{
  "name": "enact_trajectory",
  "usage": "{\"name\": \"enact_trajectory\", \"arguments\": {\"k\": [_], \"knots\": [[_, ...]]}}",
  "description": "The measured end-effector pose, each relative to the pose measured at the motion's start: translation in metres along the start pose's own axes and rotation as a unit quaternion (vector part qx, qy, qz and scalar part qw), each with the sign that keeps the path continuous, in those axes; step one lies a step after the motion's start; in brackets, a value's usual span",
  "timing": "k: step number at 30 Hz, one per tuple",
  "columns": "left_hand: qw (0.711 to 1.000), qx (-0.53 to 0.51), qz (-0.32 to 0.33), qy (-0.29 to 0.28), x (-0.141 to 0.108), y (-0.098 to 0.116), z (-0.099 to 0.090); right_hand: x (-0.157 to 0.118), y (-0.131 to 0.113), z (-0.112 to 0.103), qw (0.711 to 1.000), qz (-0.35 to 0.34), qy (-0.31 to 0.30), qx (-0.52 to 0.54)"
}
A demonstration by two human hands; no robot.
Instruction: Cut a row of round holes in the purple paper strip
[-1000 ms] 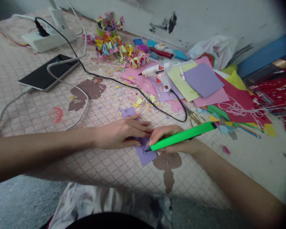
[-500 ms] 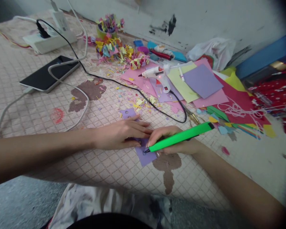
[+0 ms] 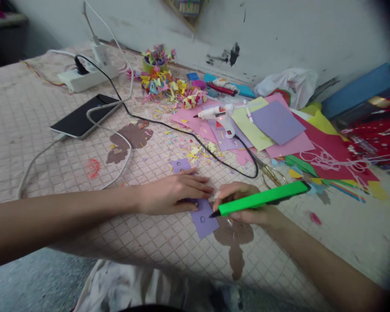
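Observation:
A strip of purple paper (image 3: 204, 227) lies on the quilted cloth, with small dark circles drawn along it. My left hand (image 3: 173, 193) rests flat across the strip's middle, fingers spread and covering part of it. In my right hand (image 3: 243, 201) is a bright green marker (image 3: 263, 198), gripped between thumb and fingers. Its dark tip sits near the strip's right edge, beside a drawn circle close to the lower end. Whether the tip touches the paper I cannot tell.
A white glue gun (image 3: 222, 117) with a black cord lies on coloured paper sheets (image 3: 277, 121). Scissors (image 3: 270, 171) are right of the cord. Paper scraps surround a small pot (image 3: 154, 65). A tablet (image 3: 86, 116) and a power strip (image 3: 84, 79) stand left.
The marker tip has moved right, off the drawn circle, which now shows whole. My left hand stays on the strip. The whole view has shifted slightly.

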State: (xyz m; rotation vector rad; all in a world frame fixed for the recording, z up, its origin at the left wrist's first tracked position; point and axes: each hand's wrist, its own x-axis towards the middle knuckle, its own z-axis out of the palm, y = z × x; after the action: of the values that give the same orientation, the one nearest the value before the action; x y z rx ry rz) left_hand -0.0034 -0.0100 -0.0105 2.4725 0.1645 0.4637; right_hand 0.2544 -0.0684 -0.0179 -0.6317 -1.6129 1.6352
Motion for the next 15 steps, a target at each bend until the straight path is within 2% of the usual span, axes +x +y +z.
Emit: {"name": "enact_trajectory", "arguments": {"k": [3,9,15], "knots": [[1.0,-0.007,0.012,0.012,0.0,0.0,-0.002,-0.005,-0.004,0.004,0.998,-0.001,0.022,-0.057],[0.999,-0.005,0.031,-0.023,0.0,-0.001,-0.007,-0.013,-0.02,0.012,0.991,0.081,0.084,-0.065],[0.999,-0.008,0.038,-0.004,0.002,-0.001,-0.007,-0.018,-0.033,0.024,0.993,0.042,0.087,-0.067]]}}
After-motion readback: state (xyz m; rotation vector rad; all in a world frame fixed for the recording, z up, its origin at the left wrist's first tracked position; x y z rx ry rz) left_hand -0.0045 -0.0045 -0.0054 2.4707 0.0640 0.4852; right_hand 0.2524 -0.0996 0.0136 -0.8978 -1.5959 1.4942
